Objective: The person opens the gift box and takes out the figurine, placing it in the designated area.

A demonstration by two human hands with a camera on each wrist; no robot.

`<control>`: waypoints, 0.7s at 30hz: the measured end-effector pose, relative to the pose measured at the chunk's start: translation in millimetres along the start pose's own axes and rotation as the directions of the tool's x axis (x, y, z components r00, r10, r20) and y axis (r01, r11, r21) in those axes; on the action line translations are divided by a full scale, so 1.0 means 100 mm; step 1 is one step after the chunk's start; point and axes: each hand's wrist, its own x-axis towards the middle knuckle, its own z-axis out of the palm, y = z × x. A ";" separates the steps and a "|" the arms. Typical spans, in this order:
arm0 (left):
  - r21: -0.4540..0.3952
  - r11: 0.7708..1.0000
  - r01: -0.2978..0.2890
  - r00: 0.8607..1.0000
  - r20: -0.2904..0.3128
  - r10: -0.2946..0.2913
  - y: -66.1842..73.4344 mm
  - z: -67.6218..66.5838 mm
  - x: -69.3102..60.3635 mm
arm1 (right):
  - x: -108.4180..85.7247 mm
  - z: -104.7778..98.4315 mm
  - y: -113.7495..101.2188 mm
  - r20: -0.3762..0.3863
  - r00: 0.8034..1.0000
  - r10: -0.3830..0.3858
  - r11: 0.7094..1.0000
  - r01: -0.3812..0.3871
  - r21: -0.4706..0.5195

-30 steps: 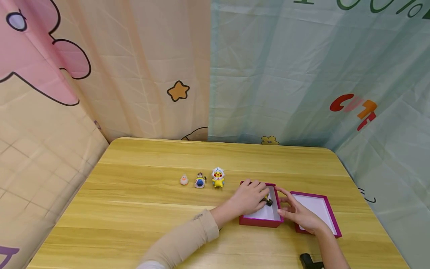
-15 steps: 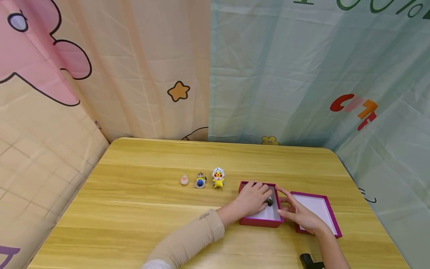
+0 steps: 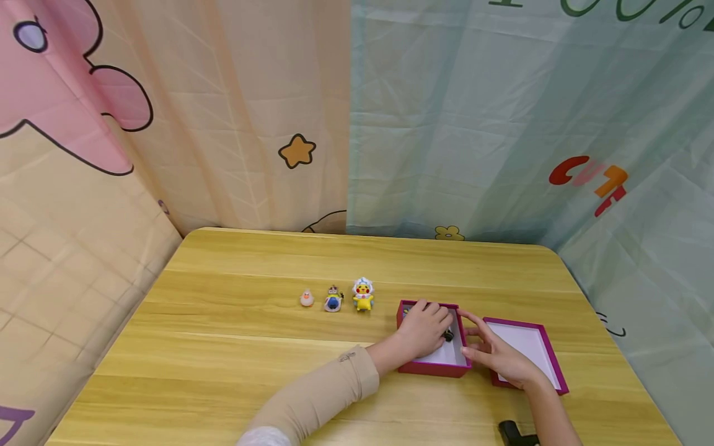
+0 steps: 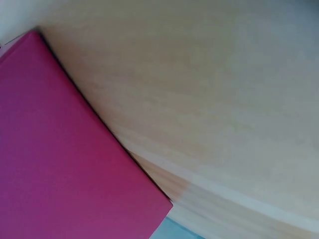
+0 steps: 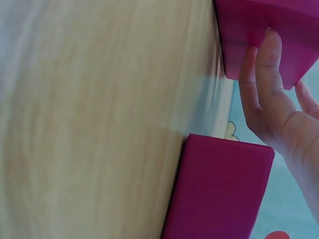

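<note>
A magenta box (image 3: 435,370) with a white inside stands on the table, its top uncovered. My left hand (image 3: 425,327) reaches into it from the left, fingers bent downward and their tips hidden. Beside those fingers a small dark object (image 3: 449,335) shows partly; whether they grip it cannot be seen. The left wrist view has only the magenta box wall (image 4: 84,149) and the table. With fingertips against the box's right side, my right hand (image 3: 499,356) steadies it, fingers extended; the right wrist view shows this hand (image 5: 279,99) touching the wall.
The magenta lid (image 3: 528,347) lies inside-up right of the box. To its left stand a small pale duck figure (image 3: 307,298), a blue-and-white figure (image 3: 333,300) and a yellow figure with a white hood (image 3: 363,295). A black object (image 3: 515,433) is by the right forearm.
My left hand has shifted slightly right and deeper into the box, covering more of the small dark object. My right hand, the lid and the three figures have stayed put.
</note>
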 end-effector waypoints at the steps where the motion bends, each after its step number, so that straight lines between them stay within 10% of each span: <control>1: 0.006 1.000 0.001 1.000 0.002 -0.001 0.00 0.00 0.00 | 0.00 0.00 0.00 0.000 1.000 0.001 1.000 -0.001 -0.001; 21: 0.075 0.997 -0.013 0.996 0.085 0.007 0.02 0.01 0.02 | 0.02 -0.01 0.00 -0.018 1.000 0.011 1.000 -0.011 -0.013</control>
